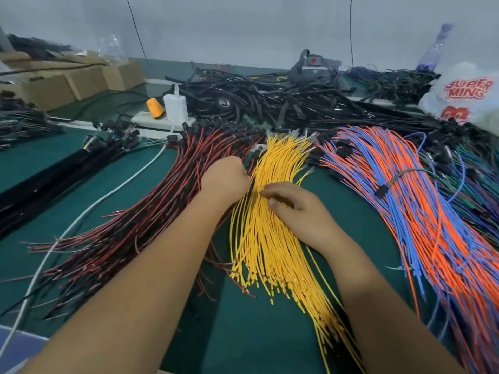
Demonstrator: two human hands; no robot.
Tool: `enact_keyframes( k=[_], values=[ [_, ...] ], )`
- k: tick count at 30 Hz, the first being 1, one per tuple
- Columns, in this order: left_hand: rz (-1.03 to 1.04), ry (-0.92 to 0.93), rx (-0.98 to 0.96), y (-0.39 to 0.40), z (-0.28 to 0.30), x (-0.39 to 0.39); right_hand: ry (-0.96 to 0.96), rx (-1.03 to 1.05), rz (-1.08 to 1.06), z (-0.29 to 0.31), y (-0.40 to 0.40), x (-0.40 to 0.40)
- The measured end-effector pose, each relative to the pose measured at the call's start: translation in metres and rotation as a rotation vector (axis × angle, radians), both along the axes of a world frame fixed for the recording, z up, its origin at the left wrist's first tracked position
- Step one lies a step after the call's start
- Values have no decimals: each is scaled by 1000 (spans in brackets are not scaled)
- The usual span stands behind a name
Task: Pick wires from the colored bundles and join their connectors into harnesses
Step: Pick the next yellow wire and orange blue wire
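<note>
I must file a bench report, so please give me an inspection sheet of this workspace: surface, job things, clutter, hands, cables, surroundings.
Surface: green mat, largely covered by wires.
Job's things: yellow bundle in the middle; red-black bundle to its left; orange-blue bundle to its right.
Clutter: printed plastic bag; orange spool; cardboard boxes.
Hands: left hand curled, its hold hidden; right hand rests on yellow wires, fingers relaxed.
Cables: white cable running from the white charger; black harness pile behind.
Surroundings: grey wall.
</note>
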State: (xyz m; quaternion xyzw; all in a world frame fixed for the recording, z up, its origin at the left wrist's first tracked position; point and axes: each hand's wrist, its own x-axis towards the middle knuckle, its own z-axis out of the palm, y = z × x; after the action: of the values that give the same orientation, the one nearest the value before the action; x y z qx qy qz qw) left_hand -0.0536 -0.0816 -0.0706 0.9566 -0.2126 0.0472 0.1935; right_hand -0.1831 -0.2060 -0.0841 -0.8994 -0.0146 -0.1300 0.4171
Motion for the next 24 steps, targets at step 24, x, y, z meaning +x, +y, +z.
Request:
enact_keyframes(
  k=[24],
  values=[
    [-428,492,-190,-25,65,-46,-348,1190,-378,11,-29,6]
  ],
)
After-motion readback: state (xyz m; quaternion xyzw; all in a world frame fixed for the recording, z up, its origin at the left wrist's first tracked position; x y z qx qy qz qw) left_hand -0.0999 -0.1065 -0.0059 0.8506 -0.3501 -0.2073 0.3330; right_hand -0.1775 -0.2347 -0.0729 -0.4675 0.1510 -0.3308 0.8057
